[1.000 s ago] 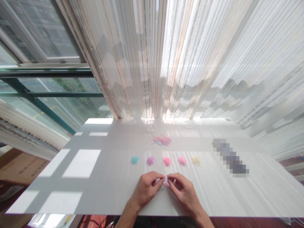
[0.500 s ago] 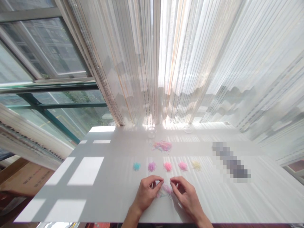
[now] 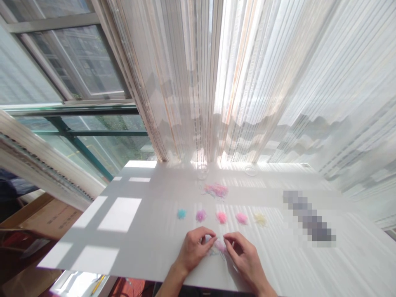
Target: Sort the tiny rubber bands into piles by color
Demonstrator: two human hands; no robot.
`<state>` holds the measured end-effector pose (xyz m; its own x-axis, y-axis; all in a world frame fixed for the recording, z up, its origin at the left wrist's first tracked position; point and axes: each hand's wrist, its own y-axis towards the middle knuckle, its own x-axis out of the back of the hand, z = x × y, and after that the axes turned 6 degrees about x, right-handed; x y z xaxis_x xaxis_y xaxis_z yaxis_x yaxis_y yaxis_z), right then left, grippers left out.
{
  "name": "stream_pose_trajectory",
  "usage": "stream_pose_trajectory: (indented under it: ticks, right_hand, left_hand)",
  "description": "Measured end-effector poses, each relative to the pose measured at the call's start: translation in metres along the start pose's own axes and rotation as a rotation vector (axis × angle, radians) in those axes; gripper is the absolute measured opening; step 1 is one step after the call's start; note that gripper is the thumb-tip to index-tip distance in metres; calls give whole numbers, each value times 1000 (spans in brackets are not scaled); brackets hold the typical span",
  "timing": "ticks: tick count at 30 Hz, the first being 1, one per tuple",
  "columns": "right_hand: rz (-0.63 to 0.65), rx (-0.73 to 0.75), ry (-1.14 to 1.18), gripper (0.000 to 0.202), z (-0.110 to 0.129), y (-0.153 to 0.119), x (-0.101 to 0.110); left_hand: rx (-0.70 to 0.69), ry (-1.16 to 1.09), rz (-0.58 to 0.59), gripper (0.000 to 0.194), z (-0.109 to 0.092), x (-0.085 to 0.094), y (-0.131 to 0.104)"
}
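Observation:
My left hand and my right hand are over the front of the table, fingertips pinched and a small gap apart. What either pinch holds is too small to make out. Between and below them lies a loose pile of pink, purple and pale green strands. Beyond the hands is a row of small piles: teal, purple, coral pink, pink and pale yellow. Farther back sits a larger mixed-colour pile.
Two clear round dishes stand near the back edge of the white table. A pixelated dark object lies at right. Striped curtains hang behind; a cardboard box is at lower left.
The view has turned slightly, so the table and piles appear shifted to the right and tilted. Both hands keep nearly the same pinched pose over the near pile.

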<state>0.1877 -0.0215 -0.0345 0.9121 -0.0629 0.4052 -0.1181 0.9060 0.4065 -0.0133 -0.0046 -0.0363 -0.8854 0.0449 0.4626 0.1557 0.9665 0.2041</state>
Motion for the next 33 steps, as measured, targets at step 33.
stream_pose_trajectory:
  ticks: [33]
  right_hand:
    - [12,13,-31,18,-9,0,-6]
  left_hand:
    - [-41,-24,-50,15,2,-2,-1]
